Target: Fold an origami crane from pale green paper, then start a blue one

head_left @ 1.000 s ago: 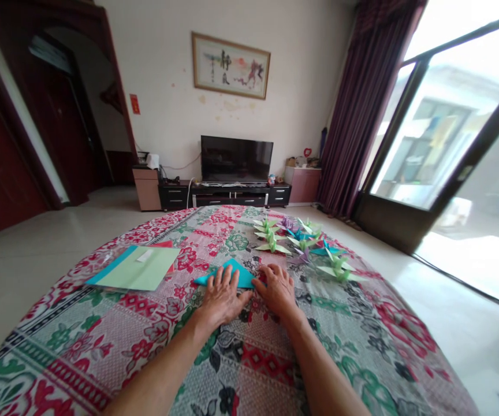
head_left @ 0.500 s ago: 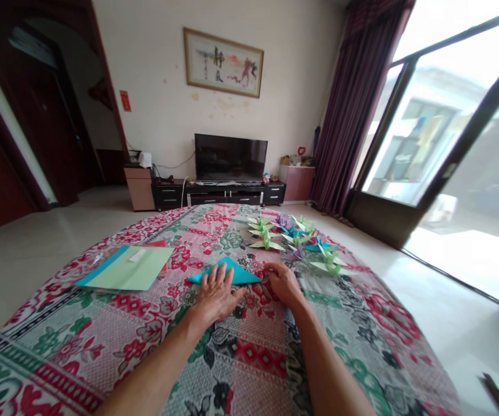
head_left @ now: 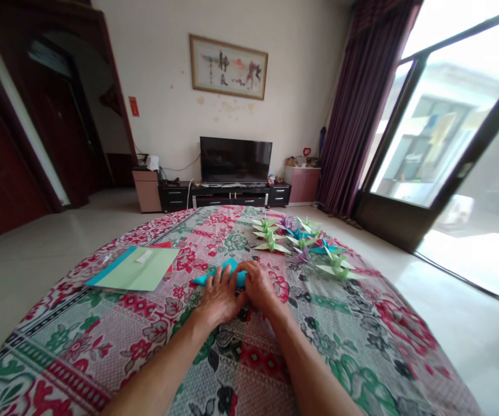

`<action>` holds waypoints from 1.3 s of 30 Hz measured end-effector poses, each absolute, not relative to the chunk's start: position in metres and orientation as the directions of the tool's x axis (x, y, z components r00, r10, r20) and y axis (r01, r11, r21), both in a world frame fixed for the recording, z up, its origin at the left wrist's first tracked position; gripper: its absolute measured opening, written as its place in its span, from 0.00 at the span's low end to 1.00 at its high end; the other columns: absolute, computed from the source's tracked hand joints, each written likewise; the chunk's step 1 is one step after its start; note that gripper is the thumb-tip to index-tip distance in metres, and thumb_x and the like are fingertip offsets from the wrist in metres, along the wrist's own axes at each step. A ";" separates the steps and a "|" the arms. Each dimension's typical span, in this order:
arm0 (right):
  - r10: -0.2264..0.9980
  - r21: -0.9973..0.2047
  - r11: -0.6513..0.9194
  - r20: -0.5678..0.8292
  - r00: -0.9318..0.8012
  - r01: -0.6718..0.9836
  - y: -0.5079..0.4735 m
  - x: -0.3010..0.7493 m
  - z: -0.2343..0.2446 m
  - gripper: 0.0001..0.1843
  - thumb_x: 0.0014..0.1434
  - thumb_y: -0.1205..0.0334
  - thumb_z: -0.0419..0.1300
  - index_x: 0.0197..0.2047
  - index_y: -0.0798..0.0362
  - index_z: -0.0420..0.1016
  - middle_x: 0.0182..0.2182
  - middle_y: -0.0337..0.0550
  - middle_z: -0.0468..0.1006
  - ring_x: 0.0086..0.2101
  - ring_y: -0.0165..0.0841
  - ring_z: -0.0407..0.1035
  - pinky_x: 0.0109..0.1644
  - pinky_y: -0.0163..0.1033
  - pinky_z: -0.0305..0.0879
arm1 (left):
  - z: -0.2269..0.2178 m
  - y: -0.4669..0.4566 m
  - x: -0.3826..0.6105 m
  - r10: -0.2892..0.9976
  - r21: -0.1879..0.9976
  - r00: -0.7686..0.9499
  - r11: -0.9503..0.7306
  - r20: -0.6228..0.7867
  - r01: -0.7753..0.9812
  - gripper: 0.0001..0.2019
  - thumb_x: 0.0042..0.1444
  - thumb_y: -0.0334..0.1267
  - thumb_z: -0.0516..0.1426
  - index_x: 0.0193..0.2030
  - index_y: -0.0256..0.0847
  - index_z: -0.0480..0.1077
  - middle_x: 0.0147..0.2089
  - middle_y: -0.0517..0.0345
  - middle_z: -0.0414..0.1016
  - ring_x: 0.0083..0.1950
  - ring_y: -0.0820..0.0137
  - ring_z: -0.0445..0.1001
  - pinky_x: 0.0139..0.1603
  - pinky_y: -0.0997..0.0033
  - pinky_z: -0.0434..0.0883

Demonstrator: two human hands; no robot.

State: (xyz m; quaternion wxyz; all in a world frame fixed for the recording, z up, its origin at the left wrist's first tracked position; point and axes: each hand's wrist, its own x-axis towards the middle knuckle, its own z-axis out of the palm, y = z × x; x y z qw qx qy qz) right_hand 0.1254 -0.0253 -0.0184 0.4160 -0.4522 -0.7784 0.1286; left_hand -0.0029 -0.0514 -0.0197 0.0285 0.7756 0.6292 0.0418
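Observation:
A folded piece of blue origami paper (head_left: 230,264) lies on the flowered tablecloth in front of me. My left hand (head_left: 221,297) rests flat on it, fingers stretched out and a little apart, covering its middle. With curled fingers, my right hand (head_left: 258,287) grips the paper's right side, which is drawn in toward the middle. The two hands almost touch at the thumbs. Much of the paper is hidden under them, the fold at the right included.
Left of my hands lies a stack of green, blue and red paper sheets (head_left: 145,274) with a small white piece (head_left: 144,256) on top. Several folded paper cranes (head_left: 338,264) in green, purple and blue stand at the right. A TV (head_left: 235,160) is beyond the round table.
My right hand has moved left from beside the paper's right corner onto the paper, and that corner is no longer stretched out. My left hand stays on the paper. The view has shifted slightly.

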 end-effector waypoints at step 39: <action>0.857 -0.415 0.504 0.348 -0.379 0.757 -0.020 0.124 -0.027 0.26 0.51 0.76 0.48 0.50 0.49 0.72 0.50 0.44 0.69 0.48 0.33 0.62 0.55 0.38 0.52 | -0.017 -0.054 -0.013 0.991 0.131 -0.077 0.062 0.109 0.989 0.32 0.58 0.52 0.40 0.64 0.33 0.53 0.67 0.41 0.47 0.65 0.45 0.46 0.58 0.43 0.52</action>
